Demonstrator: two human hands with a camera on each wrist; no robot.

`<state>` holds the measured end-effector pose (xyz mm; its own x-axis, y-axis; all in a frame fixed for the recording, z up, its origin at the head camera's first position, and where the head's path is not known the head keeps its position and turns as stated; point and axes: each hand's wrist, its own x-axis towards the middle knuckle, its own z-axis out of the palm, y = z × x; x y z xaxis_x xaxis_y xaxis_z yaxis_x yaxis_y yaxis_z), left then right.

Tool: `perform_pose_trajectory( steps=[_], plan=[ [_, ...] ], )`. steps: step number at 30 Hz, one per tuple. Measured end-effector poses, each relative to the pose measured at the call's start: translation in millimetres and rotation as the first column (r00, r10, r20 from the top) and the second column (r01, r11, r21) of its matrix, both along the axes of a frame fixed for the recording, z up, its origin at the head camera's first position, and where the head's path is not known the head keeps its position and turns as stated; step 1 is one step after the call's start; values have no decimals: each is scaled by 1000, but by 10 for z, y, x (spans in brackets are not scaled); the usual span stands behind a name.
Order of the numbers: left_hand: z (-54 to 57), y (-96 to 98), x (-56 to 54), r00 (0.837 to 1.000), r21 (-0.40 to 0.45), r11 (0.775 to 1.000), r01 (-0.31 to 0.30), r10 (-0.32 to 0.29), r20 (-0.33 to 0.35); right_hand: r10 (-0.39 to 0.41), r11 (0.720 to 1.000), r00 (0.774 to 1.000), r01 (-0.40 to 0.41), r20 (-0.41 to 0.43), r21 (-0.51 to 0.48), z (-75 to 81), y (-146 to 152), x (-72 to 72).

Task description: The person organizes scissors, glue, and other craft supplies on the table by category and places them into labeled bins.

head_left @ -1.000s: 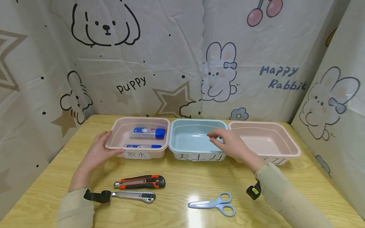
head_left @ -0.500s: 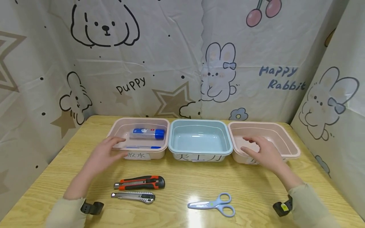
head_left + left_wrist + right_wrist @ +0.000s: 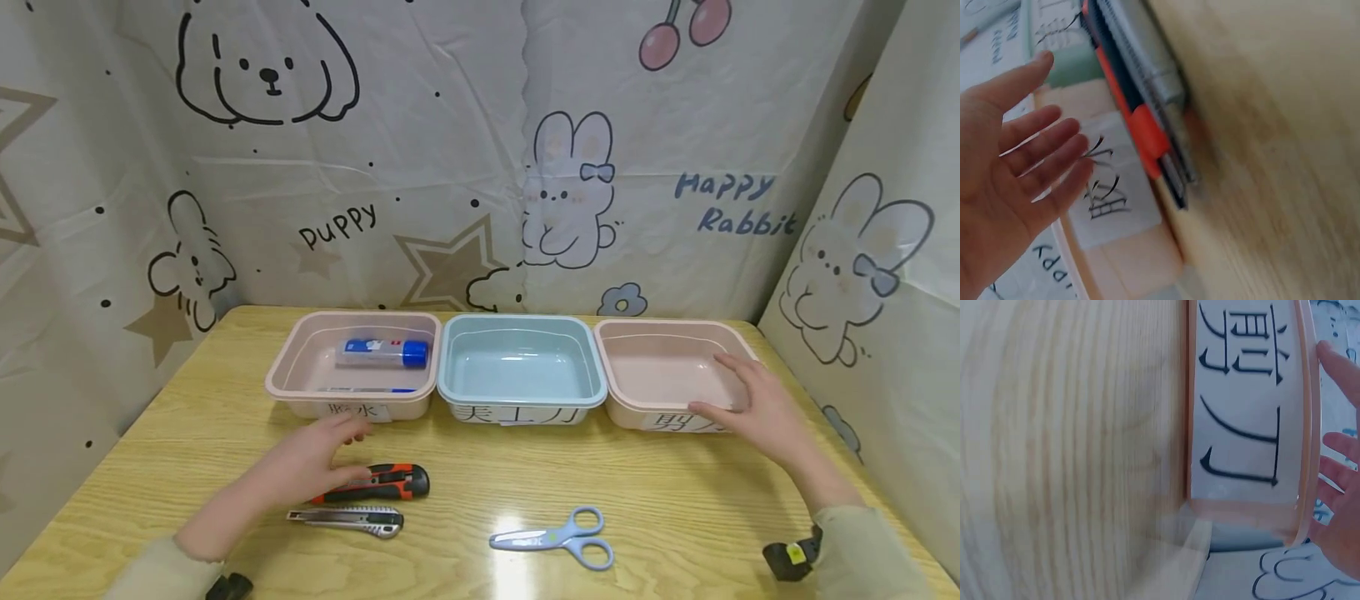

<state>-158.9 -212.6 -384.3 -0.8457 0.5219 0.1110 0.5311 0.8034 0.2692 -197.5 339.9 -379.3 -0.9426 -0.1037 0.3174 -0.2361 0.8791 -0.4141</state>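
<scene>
Left hand [image 3: 309, 458] unclenched; right hand [image 3: 767, 412] spread.

Between the scissors [image 3: 555, 538] and the blue bin [image 3: 521, 375] we have bare counter [image 3: 465, 467] to cross. The left bin [image 3: 313, 371] and right bin [image 3: 660, 375] hem that bin in on both sides; the red knife [image 3: 401, 482] and grey knife [image 3: 348, 520] crowd our left grip [image 3: 311, 460].

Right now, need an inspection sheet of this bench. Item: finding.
Surface: wood-grain table, glare by the scissors.
Job's things: orange-black cutter, silver cutter and scissors lie loose; left pink bin holds a blue-capped bottle and an item mostly hidden by the rim; blue bin and right pink bin complete the row.
Clutter: nothing seen.
Hands: left hand near the orange-black cutter, holding nothing; right hand at right pink bin's corner, contact unclear.
Cables: nothing seen.
Surroundings: cartoon-print sheeting.
</scene>
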Motion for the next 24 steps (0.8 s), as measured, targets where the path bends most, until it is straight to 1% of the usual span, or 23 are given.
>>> perform_pose_trajectory(
  steps=[3,6,10,12,15,19,21,22,24],
  plan=[
    [-36,46,21,996,-41,999,17,-13,92,-14,1000,1000,14,15,-5,-44,111,-5],
    [-57,74,25,990,-64,997,42,-33,141,-24,999,999,25,27,-28,-91,204,-7],
    [-82,89,19,985,-90,993,74,-59,164,-44,994,997,50,63,-99,-144,299,-1],
    [-91,89,18,982,-98,992,84,-66,175,-53,987,994,67,101,-143,-168,328,-1],
    [-96,86,14,981,-111,989,95,-74,177,-63,971,983,101,175,-215,-197,352,-5],
    [-81,91,8,979,-117,988,105,-82,187,-44,928,968,131,246,-349,-222,364,-3],
    [-73,99,4,977,-119,987,103,-78,197,-30,904,967,134,252,-406,-232,371,-1],
    [-68,106,3,978,-120,988,97,-72,197,-29,898,969,134,247,-419,-238,377,-1],
    [-61,122,-6,979,-121,989,83,-59,193,-36,897,974,131,226,-423,-259,395,-7]
  ],
)
